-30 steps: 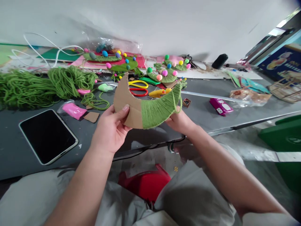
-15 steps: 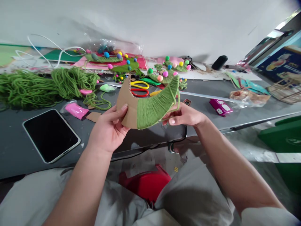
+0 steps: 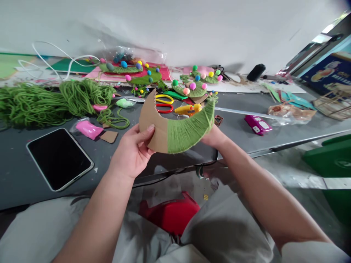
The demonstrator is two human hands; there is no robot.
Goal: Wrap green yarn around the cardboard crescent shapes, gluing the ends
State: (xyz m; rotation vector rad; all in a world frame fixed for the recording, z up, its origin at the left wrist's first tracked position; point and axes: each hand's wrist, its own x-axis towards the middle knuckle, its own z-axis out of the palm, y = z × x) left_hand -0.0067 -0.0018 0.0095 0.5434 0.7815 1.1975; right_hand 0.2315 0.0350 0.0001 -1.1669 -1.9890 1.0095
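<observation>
A cardboard crescent (image 3: 156, 122) is raised above the table's front edge. Green yarn (image 3: 186, 135) is wrapped tightly round its right part, while the left part shows bare brown cardboard. My left hand (image 3: 135, 151) pinches the bare end, thumb on the front face and fingers curled underneath. At the other end, my right hand (image 3: 212, 137) is behind the yarn-wrapped tip, and the crescent hides its fingers. Beyond the crescent lie red and yellow scissors handles (image 3: 164, 108) and a yellow tool (image 3: 188, 109), possibly a glue gun.
A heap of green yarn (image 3: 35, 104) covers the table's left, with a tablet (image 3: 60, 159) in front of it. Green pieces with coloured pompoms (image 3: 193, 87) line the back. A purple packet (image 3: 257, 125) lies right. A red stool (image 3: 170, 215) stands below.
The crescent has shifted slightly right and its wrapped tip has dropped. My right hand has gone from below the tip to behind it, hiding its fingers. The yellow tool has come into view.
</observation>
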